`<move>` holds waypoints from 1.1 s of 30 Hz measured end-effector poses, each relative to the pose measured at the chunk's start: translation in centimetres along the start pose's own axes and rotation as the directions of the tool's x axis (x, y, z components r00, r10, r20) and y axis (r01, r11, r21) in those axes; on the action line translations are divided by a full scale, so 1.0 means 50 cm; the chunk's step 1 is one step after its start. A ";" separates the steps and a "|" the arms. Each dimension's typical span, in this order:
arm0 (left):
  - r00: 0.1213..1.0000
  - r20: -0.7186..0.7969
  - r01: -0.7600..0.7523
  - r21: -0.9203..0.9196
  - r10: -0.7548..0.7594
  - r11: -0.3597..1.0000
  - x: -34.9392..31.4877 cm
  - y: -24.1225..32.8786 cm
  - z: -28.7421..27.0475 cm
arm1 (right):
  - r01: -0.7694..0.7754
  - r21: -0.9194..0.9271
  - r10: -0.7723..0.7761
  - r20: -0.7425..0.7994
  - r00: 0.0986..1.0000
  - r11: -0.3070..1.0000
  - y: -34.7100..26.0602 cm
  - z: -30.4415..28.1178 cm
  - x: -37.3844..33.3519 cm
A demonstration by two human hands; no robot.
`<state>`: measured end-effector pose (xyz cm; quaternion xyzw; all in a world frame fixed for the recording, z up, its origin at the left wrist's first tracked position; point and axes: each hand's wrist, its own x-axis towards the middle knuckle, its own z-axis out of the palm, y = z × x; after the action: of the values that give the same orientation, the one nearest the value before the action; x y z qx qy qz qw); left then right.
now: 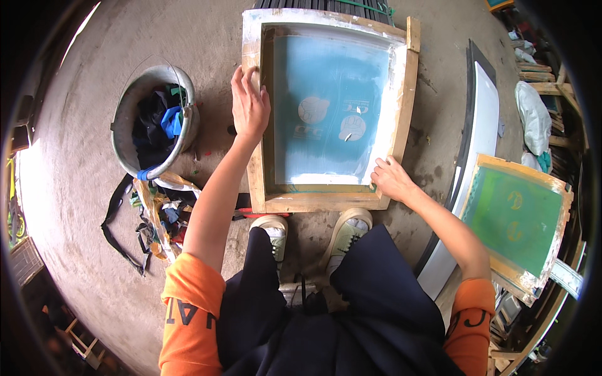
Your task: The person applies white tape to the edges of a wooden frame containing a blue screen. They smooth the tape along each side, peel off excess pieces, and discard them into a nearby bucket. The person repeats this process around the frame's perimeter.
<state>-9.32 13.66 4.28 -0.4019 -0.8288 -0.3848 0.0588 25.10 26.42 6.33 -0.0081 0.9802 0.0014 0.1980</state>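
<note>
A wooden screen printing frame (339,202) with blue-coated mesh (332,81) stretched across it lies in front of me, just past my shoes. Pale rounded shapes and lettering show in the coating. My left hand (251,106) grips the frame's left rail around its middle, the fingers bent over the wood. Down by the near right corner, my right hand (395,180) holds the right rail, with its fingertips curled to the inner edge. White smears run along the inside of that rail and the far rail.
Dark slatted material (323,5) lies under the frame's far end. On the left stands a metal bucket (119,147) of dark and blue cloths, with scraps (163,216) heaped below. A green screen frame (514,219) leans at the right, beside a long white panel (481,113).
</note>
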 end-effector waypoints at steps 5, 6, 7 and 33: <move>1.000 0.004 -0.014 -0.034 0.015 0.999 -0.002 0.000 -0.004 | -0.147 0.174 0.196 -0.303 0.933 0.974 0.010 -0.064 -0.020; 1.000 -0.001 -0.023 -0.037 0.023 0.999 0.003 -0.002 -0.003 | -0.168 0.175 0.219 -0.331 0.918 0.970 0.014 -0.086 -0.021; 1.000 0.006 -0.017 -0.042 0.017 0.999 0.004 -0.002 -0.002 | -0.188 0.177 0.241 -0.359 0.902 0.966 0.016 -0.108 -0.022; 0.997 0.031 -0.073 -0.017 0.073 0.997 0.003 -0.019 0.002 | -0.093 0.849 0.830 -0.478 0.287 0.520 0.074 -0.362 -0.028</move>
<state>-10.07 13.47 3.72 -0.4384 -0.8113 -0.3827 0.0563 19.29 30.05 23.54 0.3835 0.8014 -0.2992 -0.3481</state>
